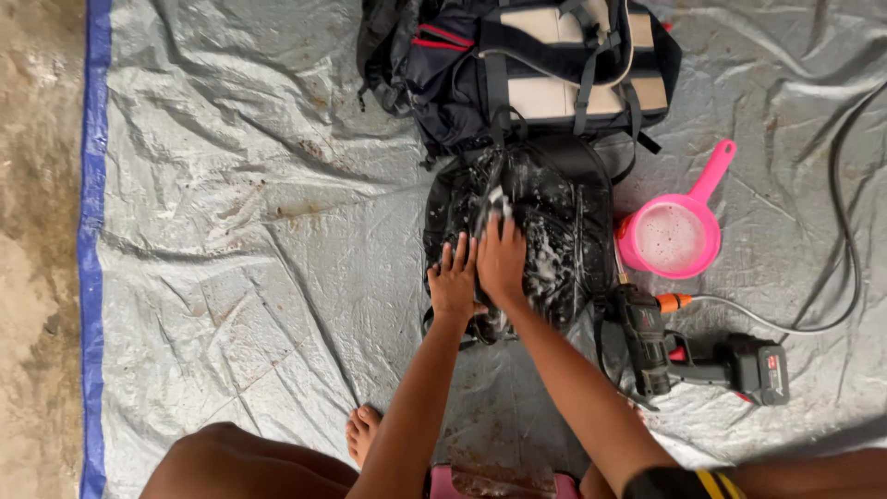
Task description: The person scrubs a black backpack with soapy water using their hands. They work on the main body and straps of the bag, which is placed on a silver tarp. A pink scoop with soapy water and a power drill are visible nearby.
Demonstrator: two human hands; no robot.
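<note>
A black backpack (554, 212), wet and covered in soap foam, lies on a grey tarp (240, 259). My left hand (453, 277) presses flat on its lower left part with the fingers spread. My right hand (502, 259) lies beside it, closed on something pale at the fingertips, likely a brush or sponge (497, 201), mostly hidden by the hand and foam. The two hands touch each other.
A second dark bag (536, 69) with beige panels lies just beyond. A pink scoop (673, 236) of soapy water stands right of the backpack. A black cordless sprayer (702, 356) with a hose (836, 277) lies at the right. Bare concrete (37, 249) runs along the left. My foot (363, 432) rests below.
</note>
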